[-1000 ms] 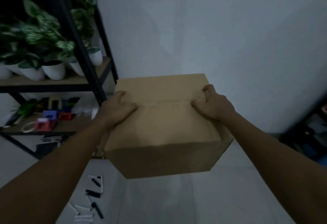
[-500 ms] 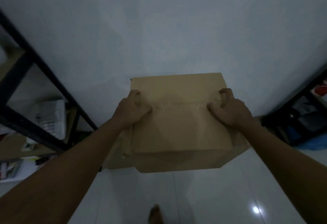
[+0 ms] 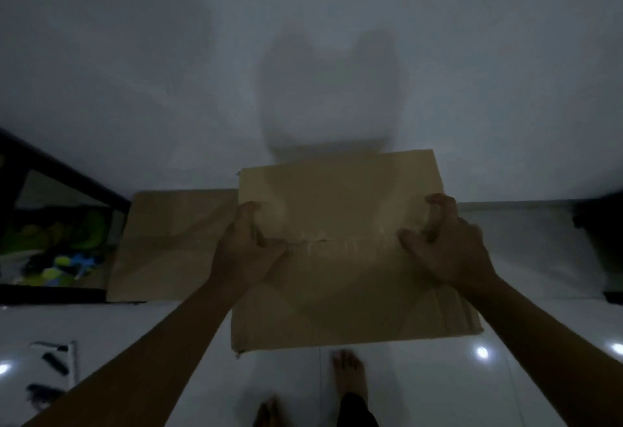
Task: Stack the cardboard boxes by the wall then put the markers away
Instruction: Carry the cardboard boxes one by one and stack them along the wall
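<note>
Held box: a closed cardboard box (image 3: 340, 258), brown, held out in front of the person at the white wall (image 3: 303, 55); whether its base touches the floor cannot be told.
Left hand: the left hand (image 3: 244, 251) grips the box top at its left edge, fingers curled into the centre seam.
Right hand: the right hand (image 3: 448, 244) grips the box top at its right edge, fingers hooked and curled into the same seam.
Second box: another cardboard box (image 3: 168, 244) sits on the floor against the wall, just beside the held one on its left, lower in view.
Markers: several markers (image 3: 54, 362), dark and white, lie scattered on the white tiled floor (image 3: 438, 393) at lower left, well apart from the boxes.
Shelf: a black shelf frame (image 3: 67, 173) stands at far left with blurred green and blue items inside.
Feet: two bare feet (image 3: 347, 372) stand on the tiles below the held box.
</note>
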